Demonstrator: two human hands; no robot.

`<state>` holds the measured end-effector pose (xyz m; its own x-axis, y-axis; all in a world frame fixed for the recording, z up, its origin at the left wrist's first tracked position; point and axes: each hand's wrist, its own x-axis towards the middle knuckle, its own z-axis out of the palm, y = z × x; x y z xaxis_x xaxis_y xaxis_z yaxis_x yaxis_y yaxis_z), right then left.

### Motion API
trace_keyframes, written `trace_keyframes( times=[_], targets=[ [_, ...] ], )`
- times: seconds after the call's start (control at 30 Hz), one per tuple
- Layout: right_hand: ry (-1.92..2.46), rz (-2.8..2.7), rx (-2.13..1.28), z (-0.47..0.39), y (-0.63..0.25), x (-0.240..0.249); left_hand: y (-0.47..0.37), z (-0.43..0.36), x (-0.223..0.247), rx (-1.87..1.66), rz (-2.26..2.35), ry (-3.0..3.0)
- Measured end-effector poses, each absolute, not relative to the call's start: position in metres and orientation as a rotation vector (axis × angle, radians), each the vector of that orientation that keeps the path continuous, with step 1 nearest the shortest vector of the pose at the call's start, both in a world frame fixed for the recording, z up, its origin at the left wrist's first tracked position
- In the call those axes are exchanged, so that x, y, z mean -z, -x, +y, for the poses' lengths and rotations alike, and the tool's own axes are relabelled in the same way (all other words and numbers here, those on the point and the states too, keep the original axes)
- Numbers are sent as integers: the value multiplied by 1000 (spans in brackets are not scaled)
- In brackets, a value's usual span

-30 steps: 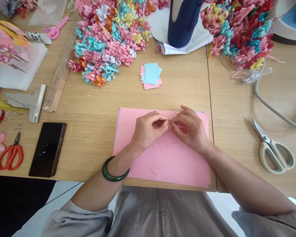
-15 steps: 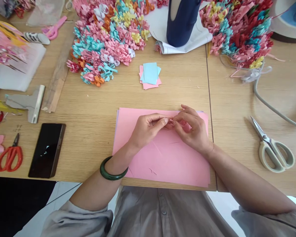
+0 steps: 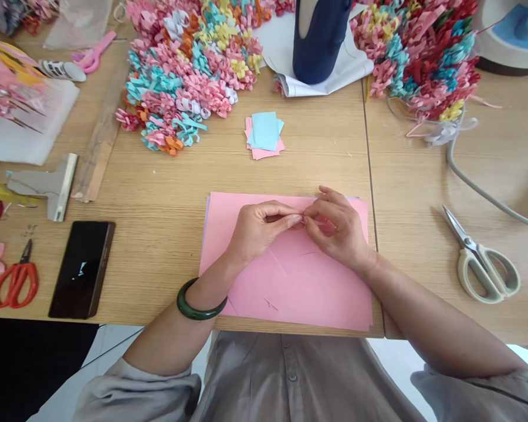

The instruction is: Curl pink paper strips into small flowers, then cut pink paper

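Above a large sheet of pink paper (image 3: 286, 293), my two hands meet at the fingertips. My left hand (image 3: 261, 228), with a dark green bangle (image 3: 201, 299) on its wrist, pinches thumb against fingers. Thumb and index finger of my right hand (image 3: 337, 225) press together at the same spot, its other fingers curled and slightly raised. Both appear to hold a small pink paper piece (image 3: 325, 224), mostly hidden by the fingers. Thin slivers of paper (image 3: 271, 304) lie on the sheet. Beyond it sits a small stack of blue and pink paper squares (image 3: 264, 132).
Heaps of colourful curled paper pieces (image 3: 193, 70) lie at the back, beside a dark blue bottle (image 3: 319, 47). White-handled scissors (image 3: 484, 258) rest at right. A phone (image 3: 81, 269), red-handled scissors (image 3: 17, 278) and a metal scraper (image 3: 55, 184) are at left. A grey cable (image 3: 488, 187) crosses the right side.
The fingertips have drawn closer together around the small pink piece. The whole view has shifted slightly; things on the table have not moved.
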<state>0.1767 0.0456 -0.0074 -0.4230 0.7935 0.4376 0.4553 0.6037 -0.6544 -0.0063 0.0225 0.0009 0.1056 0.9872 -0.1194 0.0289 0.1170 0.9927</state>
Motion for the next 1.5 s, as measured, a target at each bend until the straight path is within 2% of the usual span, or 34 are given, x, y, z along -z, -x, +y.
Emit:
trace_keyframes(
  times=[0.33, 0.6, 0.97, 1.5],
  targets=[
    [983, -2093, -566, 45, -176, 12, 3, 20, -1, -1098, 1276, -1318],
    [996, -2089, -580, 46, -177, 10, 9, 23, -2, -1020, 1226, -1352],
    [969, -2104, -494, 47, -176, 15, 7, 22, 1, -1041, 1312, -1697],
    [962, -2143, -409, 48, -175, 16, 6, 22, 5, -1051, 1366, -1683]
  ],
)
